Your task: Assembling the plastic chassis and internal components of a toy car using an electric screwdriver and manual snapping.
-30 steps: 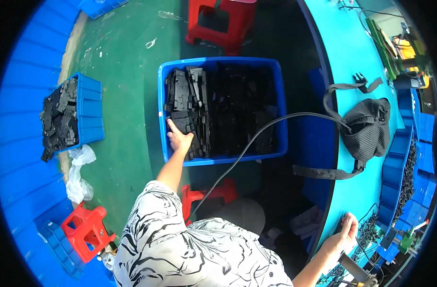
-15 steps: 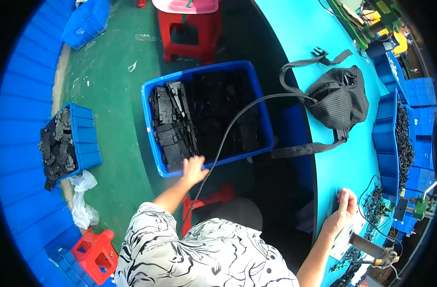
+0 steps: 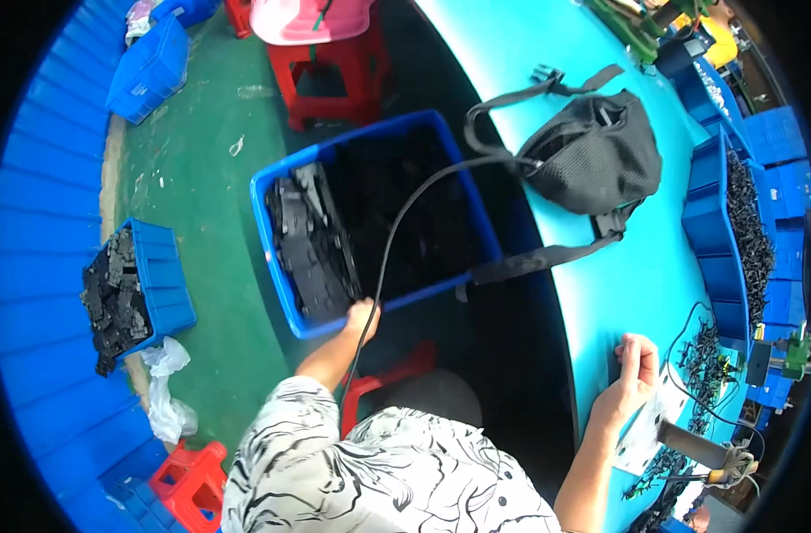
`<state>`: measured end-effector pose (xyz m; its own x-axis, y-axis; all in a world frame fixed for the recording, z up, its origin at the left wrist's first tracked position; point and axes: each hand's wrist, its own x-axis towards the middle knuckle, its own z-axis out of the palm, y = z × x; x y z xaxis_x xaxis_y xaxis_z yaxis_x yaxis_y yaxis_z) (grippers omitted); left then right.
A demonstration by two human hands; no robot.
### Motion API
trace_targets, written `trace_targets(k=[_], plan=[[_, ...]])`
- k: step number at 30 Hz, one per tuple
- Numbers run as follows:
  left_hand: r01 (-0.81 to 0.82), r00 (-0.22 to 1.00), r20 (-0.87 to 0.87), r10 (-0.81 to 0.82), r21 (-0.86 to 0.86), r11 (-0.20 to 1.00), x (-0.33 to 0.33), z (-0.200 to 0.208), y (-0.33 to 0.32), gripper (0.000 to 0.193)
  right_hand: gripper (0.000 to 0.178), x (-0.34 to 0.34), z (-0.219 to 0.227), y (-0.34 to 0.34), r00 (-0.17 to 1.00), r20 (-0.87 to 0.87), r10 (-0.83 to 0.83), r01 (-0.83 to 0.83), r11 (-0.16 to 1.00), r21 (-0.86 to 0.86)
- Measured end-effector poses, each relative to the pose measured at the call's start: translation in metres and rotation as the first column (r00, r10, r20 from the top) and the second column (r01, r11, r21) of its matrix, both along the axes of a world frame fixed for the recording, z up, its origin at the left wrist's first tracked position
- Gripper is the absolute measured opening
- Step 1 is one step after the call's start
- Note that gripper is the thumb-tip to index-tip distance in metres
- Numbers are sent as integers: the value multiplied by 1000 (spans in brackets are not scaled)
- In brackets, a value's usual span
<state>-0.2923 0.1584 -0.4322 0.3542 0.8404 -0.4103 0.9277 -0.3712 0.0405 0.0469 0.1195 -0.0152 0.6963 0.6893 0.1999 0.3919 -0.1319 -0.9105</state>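
A large blue bin stands on the floor in front of me, filled with flat black plastic parts. My left hand is closed at its near rim, with the fingertips hidden over the edge. A black cable passes over the bin and close by this hand. Above the teal table, to the right, my right hand has its fingers curled together. Whatever they hold is too small and dark to make out. White sheets and small black pieces lie beside that hand.
A black bag with straps rests on the table, joined to the cable. Blue bins of small black parts line the table's right side. Red stools and a smaller blue bin of black parts stand on the floor.
My left hand was spread above the near rim and has now closed at it. The right hand stays over the table, fingers more curled. The whole view has shifted a little.
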Motion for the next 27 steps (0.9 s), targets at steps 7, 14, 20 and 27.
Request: trace_targets(k=[7,14,20,27], plan=[[-88,987,118,106,-147,985,8,-10,0,17,11,4,-3,0,999,26,46,-46,999,-19],[-102,993,53,109,-128,987,16,-3,4,20,12,5,-6,0,1000,9,27,-27,1000,-6],[-58,998,16,57,69,996,9,6,0,15,12,2,-2,-6,1000,-2,-16,16,1000,-6],[-28,980,179,88,-316,948,-4,20,27,25,13,7,-8,1,1000,-15,19,-19,1000,17]])
